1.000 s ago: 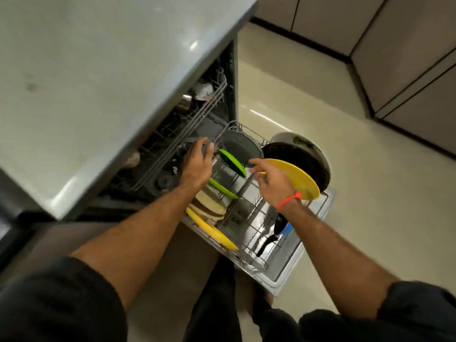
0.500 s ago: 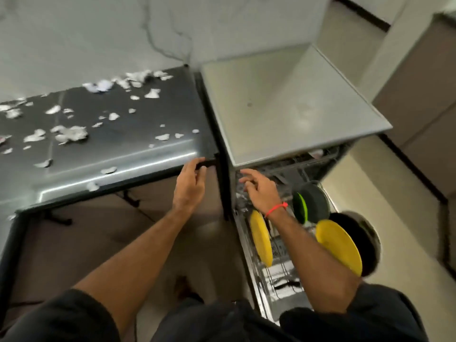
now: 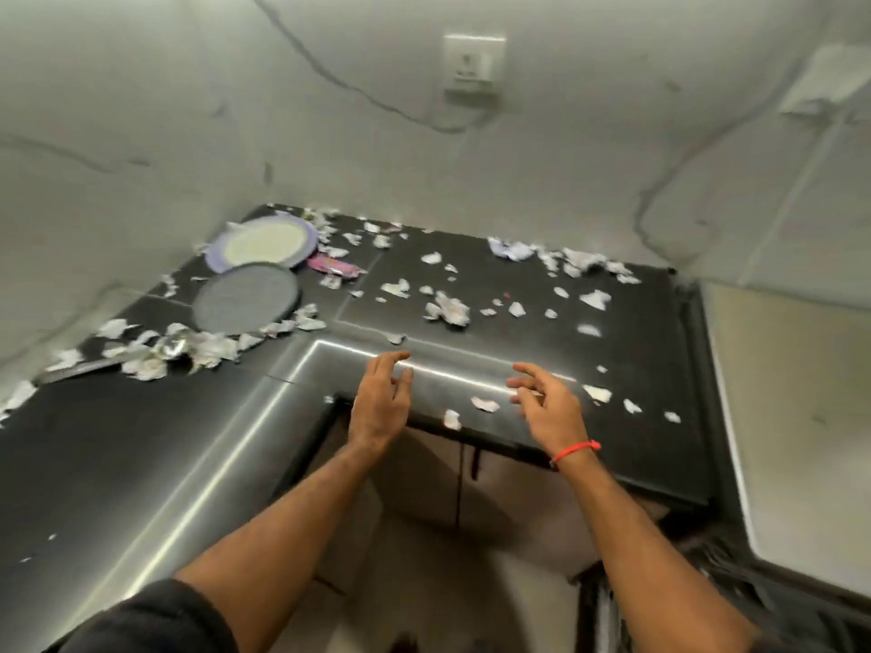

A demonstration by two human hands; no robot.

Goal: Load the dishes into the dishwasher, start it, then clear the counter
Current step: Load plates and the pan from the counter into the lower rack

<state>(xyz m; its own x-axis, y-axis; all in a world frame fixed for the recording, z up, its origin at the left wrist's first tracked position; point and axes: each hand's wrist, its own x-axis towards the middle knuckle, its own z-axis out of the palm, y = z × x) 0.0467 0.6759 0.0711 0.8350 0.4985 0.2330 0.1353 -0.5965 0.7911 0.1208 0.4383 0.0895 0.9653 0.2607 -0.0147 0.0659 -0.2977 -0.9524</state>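
Two plates lie at the back left of the black L-shaped counter (image 3: 542, 294): a purple-rimmed plate (image 3: 264, 242) near the wall and a grey plate (image 3: 245, 299) in front of it. Torn paper scraps (image 3: 447, 308) are strewn over the counter. My left hand (image 3: 382, 402) hovers over the counter's front edge, fingers loosely spread and holding nothing. My right hand (image 3: 546, 407), with a red wrist band, hovers beside it, also holding nothing. The dishwasher's grey top (image 3: 792, 417) shows at the right; its racks are almost out of view.
A pink wrapper (image 3: 332, 267) lies beside the purple-rimmed plate. A crumpled foil piece (image 3: 169, 348) sits among scraps at the left. A wall socket (image 3: 473, 63) is above the counter. Cabinet doors (image 3: 424, 468) stand under the counter edge.
The view swung from the open dishwasher up to the counter. My right hand left the rack and my left hand let go of the counter edge; both now hover over the counter.
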